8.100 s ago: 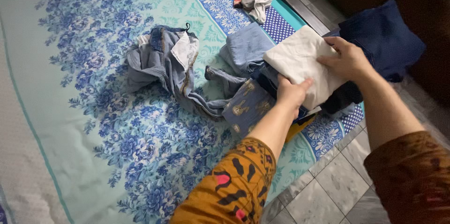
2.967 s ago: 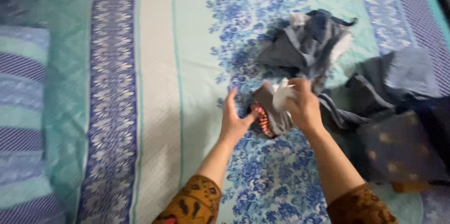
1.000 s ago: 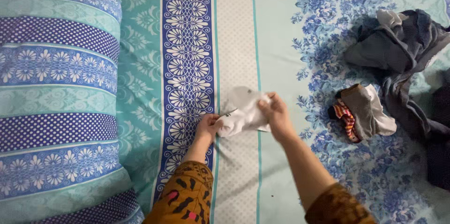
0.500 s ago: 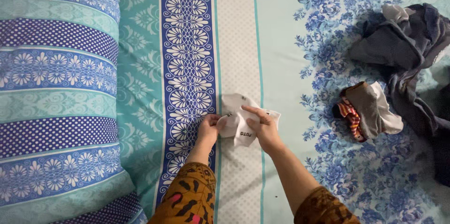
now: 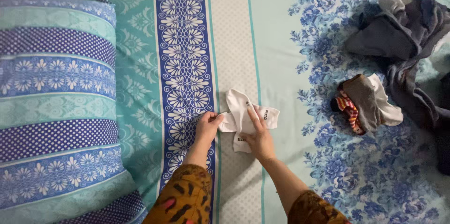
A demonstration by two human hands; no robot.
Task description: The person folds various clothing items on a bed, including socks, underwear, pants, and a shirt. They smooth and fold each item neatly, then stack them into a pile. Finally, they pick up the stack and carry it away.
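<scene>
On the bedsheet [image 5: 281, 55] at six o'clock, my left hand [image 5: 206, 128] pinches the edge of the white socks [image 5: 241, 111], while my right hand [image 5: 260, 139] lies flat, pressing them down. A pillow [image 5: 56, 102] sits at nine o'clock, crumpled clothes [image 5: 403, 32] at two. If my pinch slips, the socks could bunch up unevenly.

White socks [image 5: 243, 116] lie on a teal bedsheet [image 5: 276, 41] with blue flowers, beside a blue-and-teal striped pillow [image 5: 56, 102].
</scene>
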